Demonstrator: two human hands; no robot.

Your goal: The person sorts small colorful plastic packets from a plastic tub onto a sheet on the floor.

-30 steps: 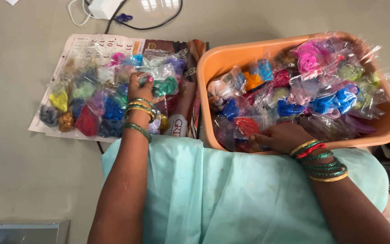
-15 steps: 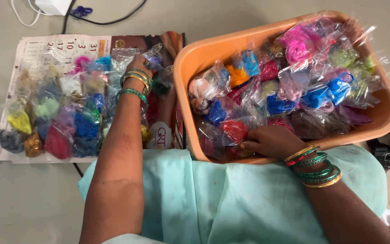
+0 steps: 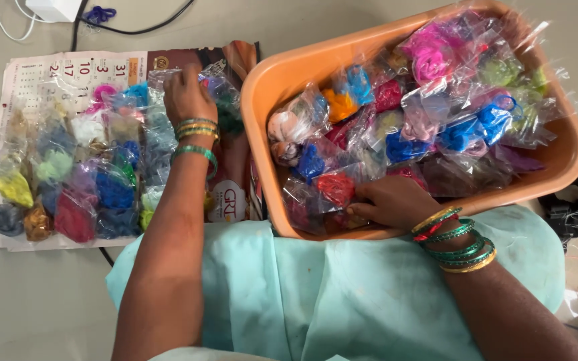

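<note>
The left hand [image 3: 185,93] has been travelling up the calendar sheet [image 3: 68,73] lying on the floor — half a second ago it was hovering lower, among the middle packets, and now it is resting at the sheet's far edge, its grip curled down over a clear packet of dark green thread [image 3: 225,110] near the far right corner. Whether the fingers are actually pinching it, I cannot tell. The right hand [image 3: 393,200] is staying where it was, at the near edge of the orange tub [image 3: 570,157], its grip closing on a packet of red thread [image 3: 336,188]. The rows of packets on the sheet [image 3: 75,180] are growing, while the tub is remaining heaped — plenty left inside.
</note>
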